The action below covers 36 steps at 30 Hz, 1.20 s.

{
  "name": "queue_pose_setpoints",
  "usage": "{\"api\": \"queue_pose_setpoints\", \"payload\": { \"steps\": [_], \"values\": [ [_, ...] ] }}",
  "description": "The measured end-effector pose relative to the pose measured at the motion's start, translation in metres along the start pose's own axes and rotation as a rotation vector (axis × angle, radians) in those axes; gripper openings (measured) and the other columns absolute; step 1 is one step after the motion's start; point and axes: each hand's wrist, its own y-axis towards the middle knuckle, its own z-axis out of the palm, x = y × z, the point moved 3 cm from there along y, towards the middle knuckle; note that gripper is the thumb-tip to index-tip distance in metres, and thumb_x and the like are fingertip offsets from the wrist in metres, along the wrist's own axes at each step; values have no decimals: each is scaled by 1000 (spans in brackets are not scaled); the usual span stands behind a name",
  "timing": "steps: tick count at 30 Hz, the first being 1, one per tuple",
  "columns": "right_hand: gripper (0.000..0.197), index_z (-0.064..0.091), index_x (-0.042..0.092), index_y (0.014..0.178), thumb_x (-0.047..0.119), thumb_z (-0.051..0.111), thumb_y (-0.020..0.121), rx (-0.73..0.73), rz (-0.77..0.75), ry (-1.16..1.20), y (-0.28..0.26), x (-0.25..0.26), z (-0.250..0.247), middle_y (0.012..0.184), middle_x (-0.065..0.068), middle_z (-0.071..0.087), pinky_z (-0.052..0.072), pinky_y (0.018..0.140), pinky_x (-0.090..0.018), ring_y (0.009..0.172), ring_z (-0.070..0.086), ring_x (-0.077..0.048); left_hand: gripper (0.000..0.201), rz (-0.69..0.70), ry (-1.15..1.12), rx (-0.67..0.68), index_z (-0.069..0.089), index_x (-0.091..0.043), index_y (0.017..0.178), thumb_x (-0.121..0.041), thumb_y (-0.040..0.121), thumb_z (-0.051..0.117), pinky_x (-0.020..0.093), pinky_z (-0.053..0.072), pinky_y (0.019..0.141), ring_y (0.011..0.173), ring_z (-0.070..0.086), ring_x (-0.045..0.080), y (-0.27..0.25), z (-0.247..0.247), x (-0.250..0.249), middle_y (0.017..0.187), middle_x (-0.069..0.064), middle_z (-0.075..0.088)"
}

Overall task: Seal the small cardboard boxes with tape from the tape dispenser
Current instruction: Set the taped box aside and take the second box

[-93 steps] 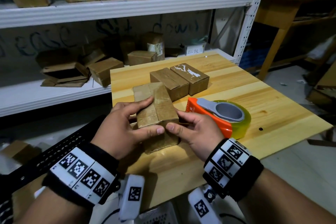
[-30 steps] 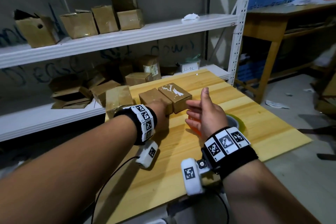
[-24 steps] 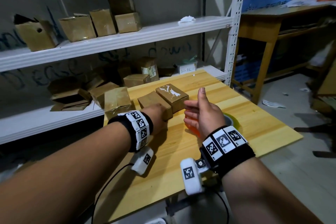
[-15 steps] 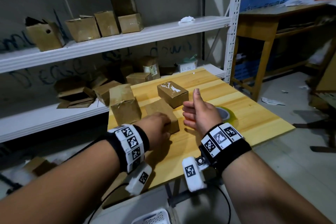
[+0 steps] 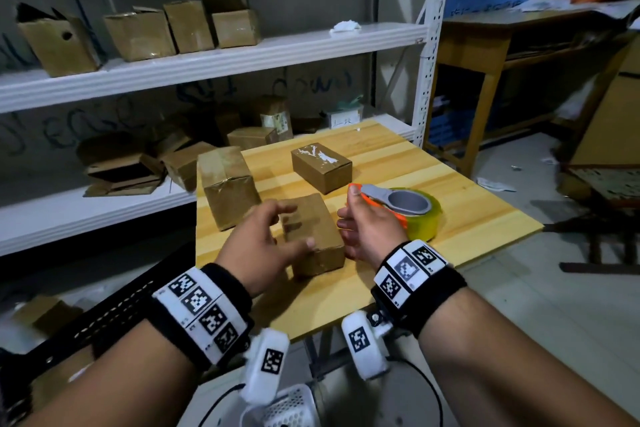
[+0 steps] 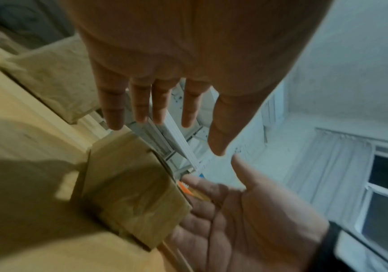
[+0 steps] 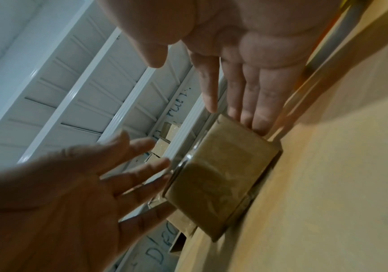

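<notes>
A plain small cardboard box (image 5: 315, 236) (image 6: 129, 193) (image 7: 220, 174) lies near the wooden table's (image 5: 467, 211) front edge. My left hand (image 5: 277, 229) (image 6: 164, 128) hovers open over its left side with fingers spread; whether the thumb touches the top I cannot tell. My right hand (image 5: 356, 225) (image 7: 223, 92) is open, palm facing the box's right side, thumb up, fingers straight along it. Just right of that hand sits the orange tape dispenser (image 5: 405, 208) with a grey handle and a yellowish roll. A taped box (image 5: 227, 184) stands at the left. A box with white label scraps (image 5: 320, 166) lies behind.
White metal shelving (image 5: 207, 59) behind the table holds several more cardboard boxes, some open. A wooden desk (image 5: 485, 45) stands at the right, with litter on the floor (image 5: 495, 184). A white perforated basket (image 5: 287, 406) is below the table's near edge.
The taped box held earlier now stands at the table's left. My left hand dragged the plain box toward me and opened off it. My right hand dropped to its right side.
</notes>
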Motion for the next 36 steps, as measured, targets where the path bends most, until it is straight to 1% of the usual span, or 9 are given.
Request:
{"api": "queue_pose_setpoints", "payload": {
  "steps": [2,4,7,10,12,19,26,30,36],
  "values": [
    [77,64,5,136,69,43,99,0,6,-29,-1,-2,0,131,-13,70,52,109,-54,122,66,-30,65,-79,-178,-50,53,-30,141,-30,83,82,35,50,101,125,55,11,6,-5,14,140,-11,56],
    [69,68,6,125,65,42,102,19,0,-54,1,-5,0,112,-6,74,53,106,-51,112,68,-26,64,-192,-399,-31,52,-25,142,-21,85,80,41,57,94,115,64,16,10,-3,26,136,-5,60],
    [57,76,20,83,58,40,106,52,-1,-79,5,-9,-2,70,10,77,56,87,-39,85,70,-13,51,-323,-669,33,56,-17,137,-4,91,73,32,62,70,103,70,23,13,8,34,127,1,65],
    [61,81,41,65,56,40,107,73,-40,-164,9,-15,0,70,16,78,58,91,-42,88,74,-14,45,-322,-696,51,59,-19,129,-1,90,72,32,62,71,101,72,22,14,15,38,124,-1,68],
    [54,81,48,69,52,43,108,79,-83,-176,10,-17,2,84,10,82,57,99,-49,96,77,-19,43,-323,-746,37,61,-17,125,-1,87,76,39,64,78,95,76,22,12,15,40,117,-1,72],
    [15,77,16,112,15,69,100,56,-185,-138,15,-22,6,108,-6,80,60,98,-50,103,76,-23,71,-262,-647,-82,56,-17,137,-1,74,85,47,62,87,97,76,18,7,2,49,121,-4,70],
    [14,75,10,98,-2,73,92,35,-168,34,22,-30,2,95,-11,80,60,69,-36,86,77,-25,71,-246,-702,-71,59,-21,133,11,73,81,31,63,67,99,75,18,8,5,47,117,-4,72],
    [33,72,16,110,8,86,81,90,-153,76,27,-31,0,105,-14,81,62,89,-50,99,78,-32,69,-243,-759,-48,58,-16,136,17,78,73,24,61,60,87,77,11,11,3,46,115,-2,73],
    [68,73,17,111,24,92,47,165,-167,140,24,-23,3,114,-12,76,61,85,-36,103,76,-23,55,-215,-814,-81,66,-20,131,8,84,72,25,61,62,85,76,11,12,5,45,121,1,70]
  ]
}}
